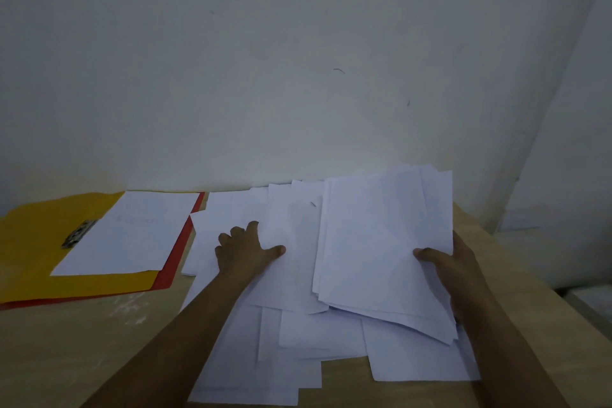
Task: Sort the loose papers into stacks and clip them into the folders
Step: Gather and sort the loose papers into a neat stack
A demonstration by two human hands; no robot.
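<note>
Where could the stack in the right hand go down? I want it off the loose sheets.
Bare table lies in front of the yellow folder, left of the left forearm. The loose papers crowd the middle and right; the stack hangs above them.

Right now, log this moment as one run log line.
left hand presses loose papers | right hand grips gathered stack | yellow folder open, one sheet clipped

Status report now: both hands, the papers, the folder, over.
Right hand grips a paper stack. Left hand presses flat on loose papers. Yellow folder open, one sheet in it. Nothing in the way.
</note>
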